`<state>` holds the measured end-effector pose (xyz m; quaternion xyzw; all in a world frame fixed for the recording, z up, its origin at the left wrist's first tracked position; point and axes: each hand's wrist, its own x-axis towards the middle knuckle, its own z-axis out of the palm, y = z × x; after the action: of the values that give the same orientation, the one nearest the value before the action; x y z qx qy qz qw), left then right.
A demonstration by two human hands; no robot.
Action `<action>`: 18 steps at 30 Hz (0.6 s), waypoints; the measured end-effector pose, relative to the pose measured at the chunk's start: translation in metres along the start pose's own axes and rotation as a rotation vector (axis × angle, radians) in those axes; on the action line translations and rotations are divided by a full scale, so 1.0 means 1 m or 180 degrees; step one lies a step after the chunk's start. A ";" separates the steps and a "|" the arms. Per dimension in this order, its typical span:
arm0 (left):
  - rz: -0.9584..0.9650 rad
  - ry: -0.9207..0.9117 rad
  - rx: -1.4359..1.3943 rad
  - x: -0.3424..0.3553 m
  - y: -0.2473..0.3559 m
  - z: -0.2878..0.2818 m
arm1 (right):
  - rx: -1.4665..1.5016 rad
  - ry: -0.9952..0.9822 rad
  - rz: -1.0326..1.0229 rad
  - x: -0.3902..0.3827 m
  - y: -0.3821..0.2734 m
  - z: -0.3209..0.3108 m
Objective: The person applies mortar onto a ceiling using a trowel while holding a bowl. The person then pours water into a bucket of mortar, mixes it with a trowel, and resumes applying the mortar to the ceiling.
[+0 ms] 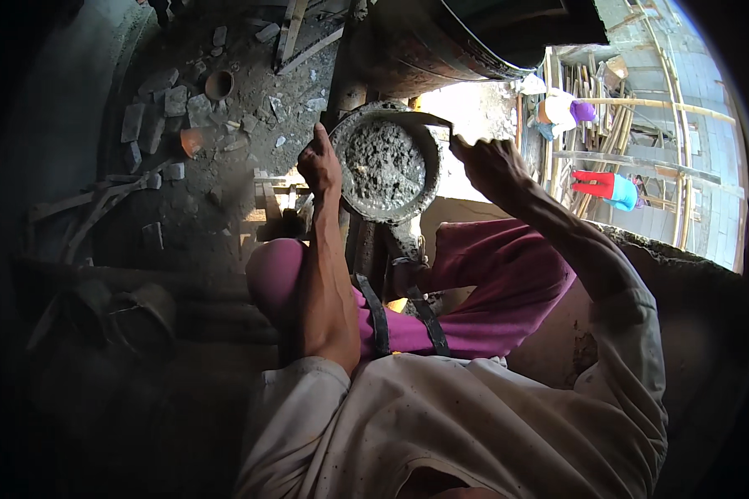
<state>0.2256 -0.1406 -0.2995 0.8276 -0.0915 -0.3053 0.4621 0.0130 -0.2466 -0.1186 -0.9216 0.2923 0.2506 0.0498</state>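
A round bucket of grey, lumpy wet mortar sits at the centre, above my pink-clad legs. My left hand is closed beside its left rim, thumb pointing up against a dark upright piece; what the fingers grip is unclear. My right hand is closed on a dark curved bar, apparently a handle, that runs along the bucket's upper right rim. Both forearms reach up from the lower edge.
A large dark drum stands above the bucket. Rubble, concrete blocks and clay pots lie below on the left, with loose planks. On the bright right are bamboo poles and two people.
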 end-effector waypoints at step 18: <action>-0.0093 0.0034 -0.0081 -0.004 0.012 0.007 | 0.1785 -0.1263 0.0131 0.022 -0.007 0.095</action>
<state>0.2194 -0.1508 -0.2903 0.8245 -0.0729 -0.3088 0.4685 -0.0093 -0.2295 -0.2124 -0.7992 0.3531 0.3357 0.3520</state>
